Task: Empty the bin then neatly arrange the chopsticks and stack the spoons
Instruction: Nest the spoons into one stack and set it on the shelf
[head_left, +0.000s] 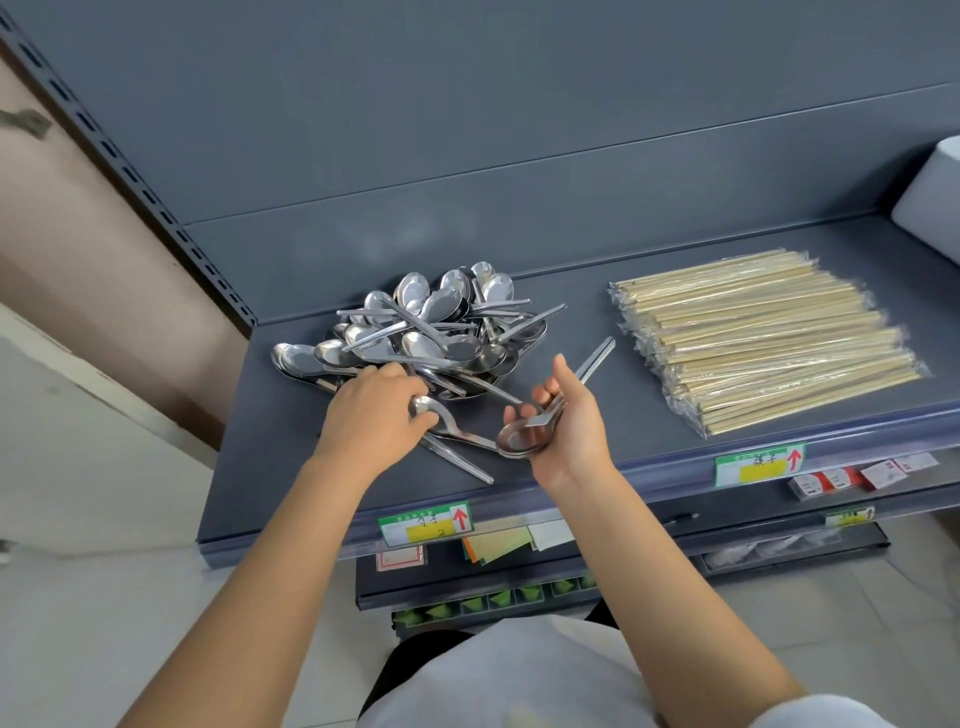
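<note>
As the shelf (597, 457) already carries both kinds of cutlery, the emptying of the bin looks done. A white container (930, 208) at the far right edge may be that bin, though too little of it shows to be sure. The chopsticks (769, 338), in clear wrappers, lie side by side in a fairly even sheet on the right half of the shelf, so that part seems finished or nearly so.

The spoons are the work left. Most of them sit in a jumbled pile (431, 332) at the back left, bowls and handles crossing every way, with a few more lying flat in front of it. The right hand (566, 415) cradles a small stack (522, 434) of nested spoons, fingers curled under the bowls and thumb raised, the handles pointing away toward the chopsticks. The left hand (374, 410) is down at the near edge of the pile, its fingers curled over the bowl of a loose spoon (441, 421) that touches the shelf. I judge the stacking to be at an early stage: only a handful are nested, and the bulk of the pile is unsorted.
</note>
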